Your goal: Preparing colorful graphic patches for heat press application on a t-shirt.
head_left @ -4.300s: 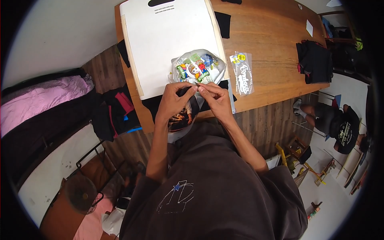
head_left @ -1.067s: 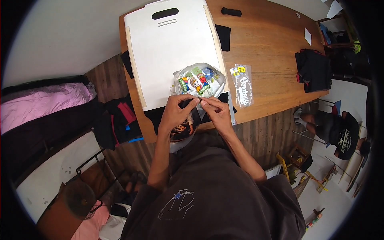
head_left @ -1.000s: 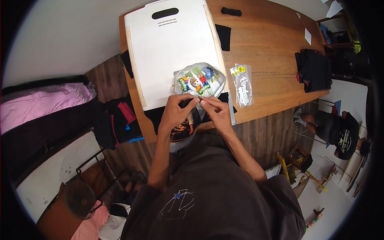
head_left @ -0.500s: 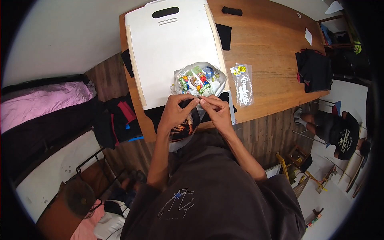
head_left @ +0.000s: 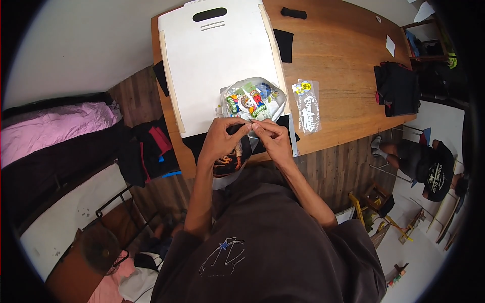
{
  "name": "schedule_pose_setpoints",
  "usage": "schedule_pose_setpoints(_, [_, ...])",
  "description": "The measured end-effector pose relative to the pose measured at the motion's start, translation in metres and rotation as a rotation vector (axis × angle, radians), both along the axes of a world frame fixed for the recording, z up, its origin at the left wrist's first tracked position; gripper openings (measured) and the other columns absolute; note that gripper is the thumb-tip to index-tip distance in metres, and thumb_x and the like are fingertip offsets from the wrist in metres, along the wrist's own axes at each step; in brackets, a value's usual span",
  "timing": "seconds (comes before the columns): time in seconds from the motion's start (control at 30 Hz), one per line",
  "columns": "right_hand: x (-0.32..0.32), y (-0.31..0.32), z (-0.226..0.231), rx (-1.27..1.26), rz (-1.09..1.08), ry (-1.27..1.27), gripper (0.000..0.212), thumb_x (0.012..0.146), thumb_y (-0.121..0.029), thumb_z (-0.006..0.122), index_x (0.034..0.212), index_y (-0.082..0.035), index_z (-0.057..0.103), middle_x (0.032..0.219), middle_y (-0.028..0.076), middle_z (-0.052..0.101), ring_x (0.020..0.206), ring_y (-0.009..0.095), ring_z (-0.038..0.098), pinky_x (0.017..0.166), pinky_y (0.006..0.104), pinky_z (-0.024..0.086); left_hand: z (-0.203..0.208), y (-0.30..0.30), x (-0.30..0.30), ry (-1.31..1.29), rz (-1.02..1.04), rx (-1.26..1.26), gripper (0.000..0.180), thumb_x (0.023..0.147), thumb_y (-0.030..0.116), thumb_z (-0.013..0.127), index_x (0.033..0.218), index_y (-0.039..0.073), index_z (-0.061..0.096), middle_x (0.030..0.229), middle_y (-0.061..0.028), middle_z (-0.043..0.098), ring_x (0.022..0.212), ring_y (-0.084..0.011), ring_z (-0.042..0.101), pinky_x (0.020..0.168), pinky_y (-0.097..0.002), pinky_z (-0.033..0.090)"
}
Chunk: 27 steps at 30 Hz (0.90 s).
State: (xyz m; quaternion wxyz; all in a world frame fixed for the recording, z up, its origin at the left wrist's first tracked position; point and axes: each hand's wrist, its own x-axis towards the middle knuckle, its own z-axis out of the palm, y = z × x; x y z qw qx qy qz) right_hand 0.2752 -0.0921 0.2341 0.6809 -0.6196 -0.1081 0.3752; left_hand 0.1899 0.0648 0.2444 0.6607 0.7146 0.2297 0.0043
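My left hand (head_left: pixel 222 139) and my right hand (head_left: pixel 274 140) meet at the near edge of the white board, thumbs and forefingers pinched closed tip to tip. Between them they grip a clear plastic film with colourful printed figures (head_left: pixel 252 101), which curls up over the board. A lower part of what looks like the same film, with a dark picture (head_left: pixel 230 164), hangs below my hands towards my shirt. The exact bit at my fingertips is too small to make out. Under the film lies the large white board (head_left: pixel 217 60), with an oval handle slot at its far end.
Black cloth (head_left: pixel 194 146) shows from under the board. On the wooden table (head_left: pixel 343 55) to the right lie another clear printed film (head_left: pixel 307 108), folded dark clothes (head_left: pixel 396 91) and a small black roll (head_left: pixel 293 13). Another person (head_left: pixel 429 166) is at the far right. A fan (head_left: pixel 101 250) stands lower left.
Both hands stay almost in place, still pinched together. The film beneath and beyond them has shifted very slightly.
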Motion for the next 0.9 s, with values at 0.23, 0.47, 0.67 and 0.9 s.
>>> schedule_pose_setpoints(0.23, [0.0044, -0.0064, 0.0012, -0.061, -0.023, 0.078, 0.022, 0.093, -0.008, 0.068, 0.111, 0.004, 0.070, 0.081, -0.005, 0.055, 0.064, -0.002, 0.038, 0.053, 0.0170, 0.026, -0.0097, -0.0014, -0.0016, -0.032, 0.020, -0.030, 0.020, 0.093, 0.015, 0.068, 0.098, -0.004, 0.072, 0.084, -0.0062, 0.072, 0.081, -0.0068, 0.060, 0.075, -0.0252, 0.049])
schedule_pose_setpoints(0.47, [0.0039, -0.0046, -0.0005, -0.006, 0.020, 0.001, 0.024, 0.093, -0.008, 0.068, 0.114, 0.004, 0.069, 0.084, -0.004, 0.055, 0.065, -0.002, 0.039, 0.054, 0.0170, 0.028, -0.0042, -0.0036, 0.0001, -0.014, 0.046, -0.063, 0.023, 0.092, 0.017, 0.069, 0.097, -0.005, 0.071, 0.083, -0.0098, 0.073, 0.080, -0.0086, 0.063, 0.074, -0.0266, 0.050])
schedule_pose_setpoints(0.67, [0.0052, -0.0042, 0.0006, -0.026, 0.020, -0.057, 0.024, 0.093, -0.009, 0.069, 0.113, 0.003, 0.070, 0.086, -0.002, 0.060, 0.068, 0.000, 0.044, 0.056, 0.0172, 0.031, -0.0022, -0.0063, 0.0009, -0.073, 0.057, -0.054, 0.022, 0.092, 0.015, 0.068, 0.097, -0.006, 0.070, 0.082, -0.0091, 0.072, 0.079, -0.0084, 0.063, 0.073, -0.0265, 0.050])
schedule_pose_setpoints(0.9, [0.0042, -0.0054, -0.0042, -0.040, 0.022, -0.101, 0.024, 0.093, -0.010, 0.069, 0.112, 0.003, 0.070, 0.085, -0.001, 0.061, 0.067, 0.000, 0.043, 0.055, 0.0176, 0.031, -0.0028, -0.0073, -0.0003, -0.055, 0.055, -0.075, 0.021, 0.093, 0.015, 0.068, 0.097, -0.006, 0.070, 0.080, -0.0048, 0.070, 0.076, -0.0055, 0.058, 0.069, -0.0241, 0.047])
